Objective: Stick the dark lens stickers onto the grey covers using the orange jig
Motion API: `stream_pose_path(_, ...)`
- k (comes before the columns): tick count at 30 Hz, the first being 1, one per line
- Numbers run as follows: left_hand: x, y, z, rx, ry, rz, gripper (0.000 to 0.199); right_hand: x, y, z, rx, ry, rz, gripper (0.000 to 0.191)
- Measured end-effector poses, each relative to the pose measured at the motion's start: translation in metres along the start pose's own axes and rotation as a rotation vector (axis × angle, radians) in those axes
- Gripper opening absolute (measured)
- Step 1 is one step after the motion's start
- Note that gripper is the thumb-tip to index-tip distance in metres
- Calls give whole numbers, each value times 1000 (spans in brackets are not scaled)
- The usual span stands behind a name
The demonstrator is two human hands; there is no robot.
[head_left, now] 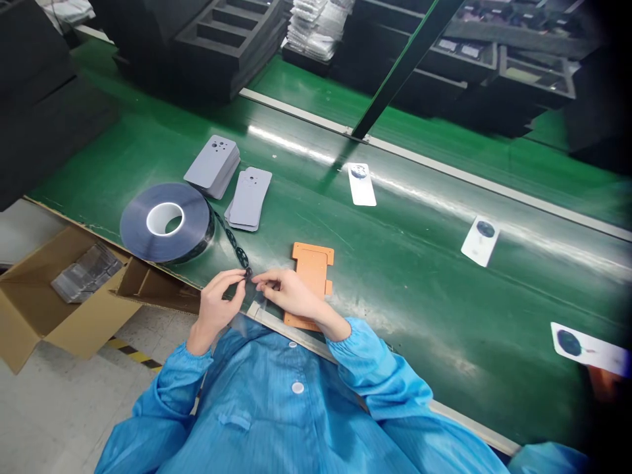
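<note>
My left hand (222, 299) pinches a strip of black round stickers (241, 257) near its free end, between thumb and fingertips. The strip runs from a large roll (135, 227) with a white core, lying flat to the left. My right hand (291, 293) is closed, its fingertips close beside the same strip end; what they hold is too small to make out. Transparent film hangs below the fingers at the table edge. Under my right wrist lies an orange fixture plate (311, 266), partly covered by the hand and forearm.
Two stacks of grey phone-shaped panels, a taller stack (210, 164) and a lower one (251, 197), stand behind the roll. White panels with dark circles (363, 187) lie along the green table (395, 263). Black trays (232, 39) stand behind; an open cardboard box (83, 322) is at left.
</note>
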State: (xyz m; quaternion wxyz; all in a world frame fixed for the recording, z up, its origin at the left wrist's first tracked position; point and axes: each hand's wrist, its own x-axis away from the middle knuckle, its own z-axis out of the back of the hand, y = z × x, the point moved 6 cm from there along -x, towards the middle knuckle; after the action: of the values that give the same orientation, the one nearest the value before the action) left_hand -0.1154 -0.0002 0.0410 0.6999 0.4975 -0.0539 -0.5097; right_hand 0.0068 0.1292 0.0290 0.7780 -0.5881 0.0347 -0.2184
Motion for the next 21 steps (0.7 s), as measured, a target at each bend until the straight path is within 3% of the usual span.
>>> stream_pose_path(5, 1, -22, 36, 156, 319, 391, 14, -1, 5, -7, -14, 2, -8, 46)
stream_pose_path(8, -2, -18, 36, 288, 310, 543, 25, 3, 1, -4, -69, 35, -11, 34)
stream_pose_path(12, -14, 7, 4, 406, 91, 589, 28, 18, -1, 21, -229, 243, 6, 32)
stream_pose_path(16, -18, 24, -45, 519, -115, 630, 29, 42, 20, 44, -427, 375, -84, 35)
stream_pose_path(21, -19, 27, -97, 569, -284, 607, 30, 70, 50, 78, -373, 574, -149, 30)
